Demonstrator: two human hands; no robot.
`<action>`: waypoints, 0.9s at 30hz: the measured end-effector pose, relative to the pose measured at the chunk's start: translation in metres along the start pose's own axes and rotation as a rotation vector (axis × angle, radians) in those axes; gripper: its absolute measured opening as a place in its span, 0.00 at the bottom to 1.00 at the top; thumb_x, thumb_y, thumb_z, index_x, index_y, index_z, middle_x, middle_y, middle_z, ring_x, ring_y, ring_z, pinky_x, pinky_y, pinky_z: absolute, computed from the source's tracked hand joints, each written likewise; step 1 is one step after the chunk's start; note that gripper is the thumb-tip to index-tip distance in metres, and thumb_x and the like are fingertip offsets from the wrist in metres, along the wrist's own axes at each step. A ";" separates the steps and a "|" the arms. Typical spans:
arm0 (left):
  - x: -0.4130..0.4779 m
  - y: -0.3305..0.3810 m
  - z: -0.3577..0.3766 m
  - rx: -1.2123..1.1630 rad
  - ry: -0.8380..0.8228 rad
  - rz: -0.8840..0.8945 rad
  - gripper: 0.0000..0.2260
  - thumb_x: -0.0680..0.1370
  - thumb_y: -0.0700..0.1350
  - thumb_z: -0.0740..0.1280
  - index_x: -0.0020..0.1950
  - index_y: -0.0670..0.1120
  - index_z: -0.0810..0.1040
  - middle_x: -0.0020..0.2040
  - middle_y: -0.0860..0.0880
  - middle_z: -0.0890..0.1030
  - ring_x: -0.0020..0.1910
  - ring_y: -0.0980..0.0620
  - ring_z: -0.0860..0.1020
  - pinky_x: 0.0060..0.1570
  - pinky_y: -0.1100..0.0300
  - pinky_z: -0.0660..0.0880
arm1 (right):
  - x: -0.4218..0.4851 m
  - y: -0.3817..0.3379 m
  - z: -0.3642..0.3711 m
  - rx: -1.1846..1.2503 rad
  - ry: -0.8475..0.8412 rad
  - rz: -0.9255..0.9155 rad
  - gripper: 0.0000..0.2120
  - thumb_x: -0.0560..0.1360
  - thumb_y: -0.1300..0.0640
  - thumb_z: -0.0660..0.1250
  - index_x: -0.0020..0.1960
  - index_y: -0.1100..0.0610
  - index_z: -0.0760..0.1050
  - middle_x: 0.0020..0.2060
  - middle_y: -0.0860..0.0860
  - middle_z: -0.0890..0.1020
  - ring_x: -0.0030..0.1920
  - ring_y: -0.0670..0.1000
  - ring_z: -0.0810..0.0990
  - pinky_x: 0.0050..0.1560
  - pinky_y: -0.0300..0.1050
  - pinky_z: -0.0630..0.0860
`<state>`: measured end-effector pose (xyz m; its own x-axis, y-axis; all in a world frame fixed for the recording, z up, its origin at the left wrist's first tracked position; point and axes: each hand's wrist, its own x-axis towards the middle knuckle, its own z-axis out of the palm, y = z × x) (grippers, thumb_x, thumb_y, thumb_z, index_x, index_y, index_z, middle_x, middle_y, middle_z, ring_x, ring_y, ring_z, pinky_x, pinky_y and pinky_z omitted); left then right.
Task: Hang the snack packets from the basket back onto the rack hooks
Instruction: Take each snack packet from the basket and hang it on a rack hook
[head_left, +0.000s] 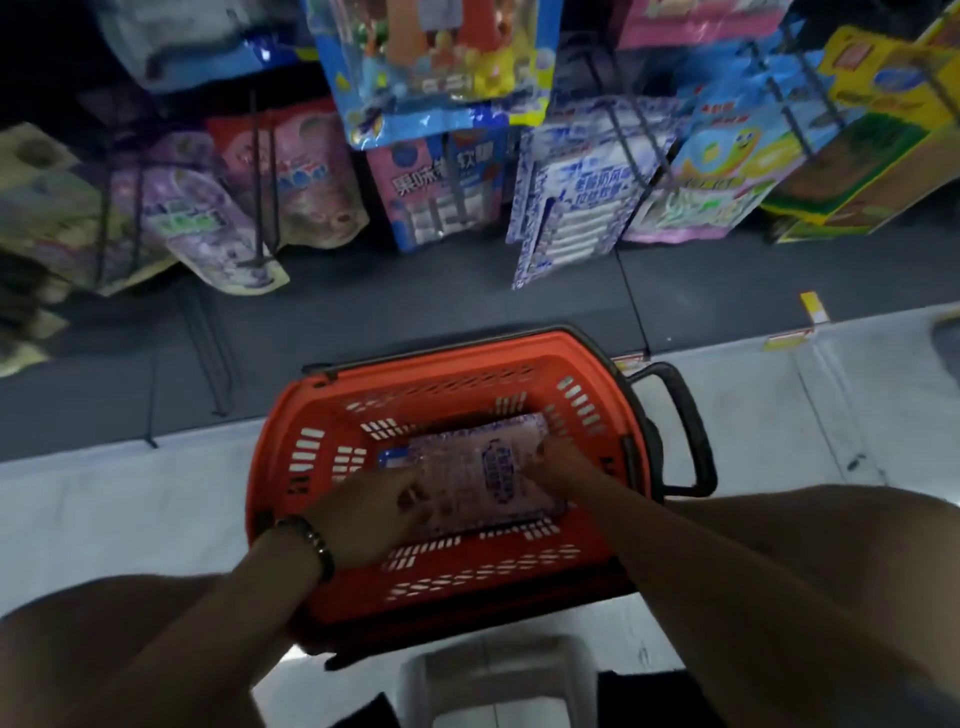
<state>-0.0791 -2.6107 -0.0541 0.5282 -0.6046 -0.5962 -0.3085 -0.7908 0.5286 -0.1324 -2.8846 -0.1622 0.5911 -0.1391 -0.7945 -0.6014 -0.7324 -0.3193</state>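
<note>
Rack (255, 156) hooks already carry many hung packets (436, 187); the orange basket (457, 353) below holds one flat, pale, blue-printed packet (483, 478) on its floor, apparently the last to hang. Left hand (374, 512) and right hand (558, 470) touch its opposite ends; whether either grips cannot be told.

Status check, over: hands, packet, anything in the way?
Left hand and right hand both on the packet, grip unclear. Packet flat in basket, not yet hung. Nothing lying over it.
</note>
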 end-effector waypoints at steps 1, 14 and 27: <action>0.005 -0.003 0.000 0.006 -0.033 0.001 0.05 0.85 0.54 0.67 0.60 0.61 0.79 0.52 0.62 0.82 0.47 0.66 0.78 0.44 0.75 0.68 | 0.003 0.005 0.009 0.052 0.004 0.030 0.20 0.86 0.54 0.65 0.73 0.65 0.75 0.70 0.64 0.80 0.70 0.61 0.79 0.61 0.46 0.75; 0.048 -0.023 0.007 0.036 -0.190 -0.074 0.15 0.86 0.58 0.63 0.70 0.55 0.78 0.65 0.51 0.84 0.57 0.52 0.82 0.53 0.58 0.76 | 0.045 0.010 0.044 0.442 0.198 0.416 0.30 0.81 0.48 0.73 0.74 0.66 0.71 0.68 0.64 0.80 0.68 0.65 0.80 0.65 0.55 0.80; 0.050 -0.020 0.002 0.018 -0.190 -0.133 0.15 0.86 0.55 0.63 0.70 0.52 0.77 0.65 0.48 0.83 0.49 0.54 0.80 0.48 0.59 0.76 | 0.027 0.005 0.059 0.163 0.286 0.366 0.16 0.81 0.51 0.72 0.64 0.60 0.80 0.60 0.59 0.84 0.61 0.61 0.85 0.57 0.52 0.83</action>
<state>-0.0481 -2.6252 -0.0953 0.4071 -0.5010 -0.7637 -0.2612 -0.8651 0.4283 -0.1513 -2.8525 -0.2162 0.4354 -0.5622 -0.7031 -0.8601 -0.4904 -0.1404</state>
